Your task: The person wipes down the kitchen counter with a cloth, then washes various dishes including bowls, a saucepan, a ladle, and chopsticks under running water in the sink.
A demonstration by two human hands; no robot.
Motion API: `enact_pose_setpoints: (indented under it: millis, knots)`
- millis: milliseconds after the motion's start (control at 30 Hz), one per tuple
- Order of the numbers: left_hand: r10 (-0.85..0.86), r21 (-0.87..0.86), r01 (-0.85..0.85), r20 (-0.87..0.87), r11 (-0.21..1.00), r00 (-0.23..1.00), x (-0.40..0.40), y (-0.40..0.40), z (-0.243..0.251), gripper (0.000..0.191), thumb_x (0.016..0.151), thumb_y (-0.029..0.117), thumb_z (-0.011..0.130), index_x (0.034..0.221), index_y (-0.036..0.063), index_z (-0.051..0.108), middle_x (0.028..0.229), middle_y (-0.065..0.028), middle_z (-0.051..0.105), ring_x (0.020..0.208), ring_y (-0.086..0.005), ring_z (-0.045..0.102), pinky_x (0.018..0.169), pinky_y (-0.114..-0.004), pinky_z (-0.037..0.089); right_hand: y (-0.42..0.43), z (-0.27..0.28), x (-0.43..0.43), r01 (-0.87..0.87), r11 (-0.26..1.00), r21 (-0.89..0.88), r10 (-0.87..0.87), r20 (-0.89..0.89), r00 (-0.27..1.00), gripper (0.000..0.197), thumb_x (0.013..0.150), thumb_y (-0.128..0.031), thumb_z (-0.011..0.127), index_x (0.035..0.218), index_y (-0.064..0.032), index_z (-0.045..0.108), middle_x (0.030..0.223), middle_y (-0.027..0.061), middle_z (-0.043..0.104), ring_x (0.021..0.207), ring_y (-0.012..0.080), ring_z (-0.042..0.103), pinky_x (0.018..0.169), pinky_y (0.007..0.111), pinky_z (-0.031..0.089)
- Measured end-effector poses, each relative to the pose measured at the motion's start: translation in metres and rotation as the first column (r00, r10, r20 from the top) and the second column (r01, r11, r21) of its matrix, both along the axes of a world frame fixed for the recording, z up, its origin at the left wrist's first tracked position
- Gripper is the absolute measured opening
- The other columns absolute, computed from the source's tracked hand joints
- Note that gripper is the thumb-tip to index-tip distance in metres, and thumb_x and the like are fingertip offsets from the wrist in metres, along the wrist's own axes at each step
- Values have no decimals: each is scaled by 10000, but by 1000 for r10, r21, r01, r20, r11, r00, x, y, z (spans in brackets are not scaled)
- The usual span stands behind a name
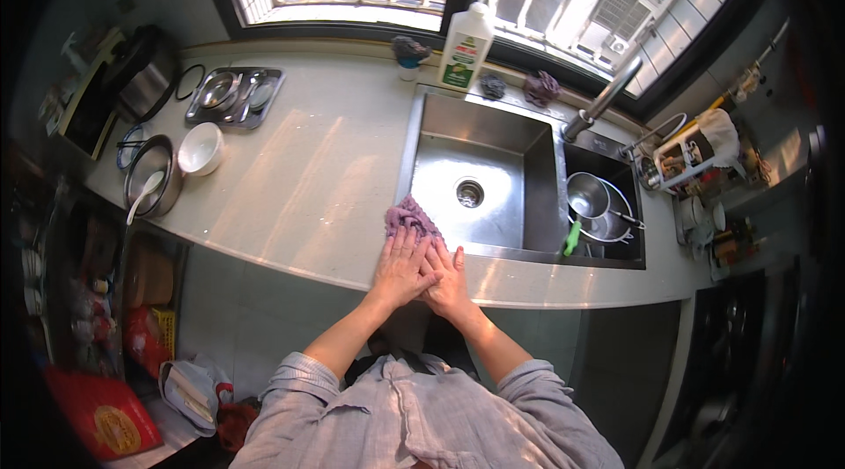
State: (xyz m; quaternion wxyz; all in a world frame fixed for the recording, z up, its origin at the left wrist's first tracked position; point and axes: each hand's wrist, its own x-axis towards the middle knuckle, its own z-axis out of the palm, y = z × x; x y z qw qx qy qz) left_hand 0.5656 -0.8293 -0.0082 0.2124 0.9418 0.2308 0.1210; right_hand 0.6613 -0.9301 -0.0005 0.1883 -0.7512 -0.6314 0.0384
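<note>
A crumpled purple cloth [410, 210] lies on the pale countertop at the near left corner of the steel sink [422, 139]. My left hand [400, 268] presses down on it, fingers stretched forward over its near part. Close against it, my right hand [446, 279] has its fingertips at the cloth's right edge by the sink rim. The left thumb crosses over the right hand, and part of the right hand is hidden beneath. Whether the right fingers grip any cloth is not visible.
A pump bottle [465, 46] stands behind the sink, near a purple scrubber [542, 87] and the faucet [601, 103]. A green-handled pan [587, 195] sits in the smaller basin. Leftward are a white bowl [201, 149], a metal pot [170, 195] and a dish-filled steel tray [264, 114].
</note>
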Motion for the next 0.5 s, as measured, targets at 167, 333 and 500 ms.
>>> enact_pose_setpoints:
  millis: [167,333,500]
  knots:
    - [-130,-7,130,39,991,991,78,-55,6,694,782,524,506,1286,59,398,1343,-189,333,1278,-339,255,1043,-464,173,-64,-6,78,78,997,24,-79,4,997,467,779,-307,524,1203,-113,496,1300,108,417,1233,317,347,976,578,178]
    - [-174,-419,39,-290,907,941,186,-64,32,460,868,463,415,1165,133,536,1080,-148,580,1063,-311,504,905,-421,363,-81,9,181,156,982,-105,-184,-372,910,232,768,-124,520,988,-76,576,901,113,588,833,295,573,753,394,456]
    - [139,-603,-119,-14,789,990,220,-53,-43,434,882,454,413,973,79,609,754,-118,627,674,-289,591,617,-353,450,-30,29,303,569,783,252,-427,-448,785,241,765,-119,549,976,-1,557,862,162,579,746,307,582,653,380,467]
